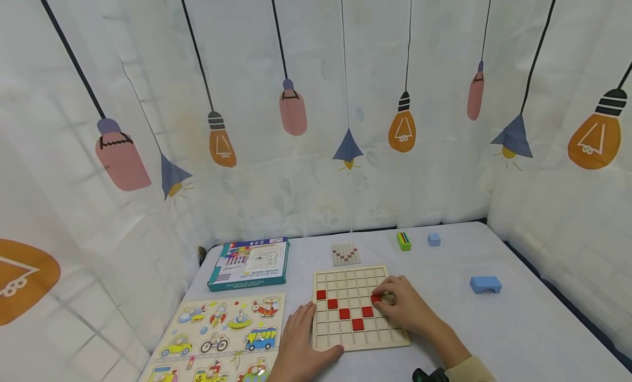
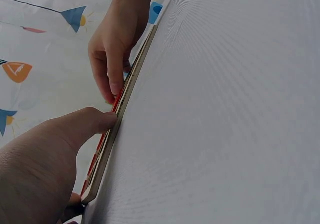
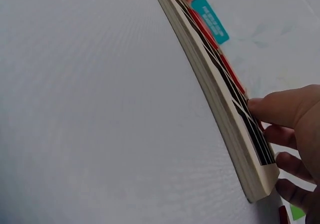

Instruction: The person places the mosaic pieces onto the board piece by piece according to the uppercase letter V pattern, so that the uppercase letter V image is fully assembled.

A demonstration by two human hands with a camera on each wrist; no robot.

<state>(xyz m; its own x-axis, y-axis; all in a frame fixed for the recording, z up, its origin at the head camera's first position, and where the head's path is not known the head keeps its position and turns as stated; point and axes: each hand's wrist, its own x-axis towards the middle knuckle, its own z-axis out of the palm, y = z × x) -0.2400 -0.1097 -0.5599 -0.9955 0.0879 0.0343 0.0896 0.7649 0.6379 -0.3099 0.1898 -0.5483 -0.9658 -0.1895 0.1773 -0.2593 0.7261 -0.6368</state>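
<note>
A wooden grid board lies on the white-covered table, several red square tiles set in its cells in a V shape. My left hand rests at the board's left edge, fingers extended along the side, its thumb touching the near edge. At the right arm of the V, my right hand pinches a red tile at a cell, its fingertips partly covering it. In the right wrist view, the right thumb touches the board's top. Behind the board lies a small pattern card with a similar V.
A teal-edged box stands back left, above a vehicle picture puzzle board. Back right are a green block with coloured stripes and a small blue cube. A blue arch block lies farther right. Printed curtains surround the table.
</note>
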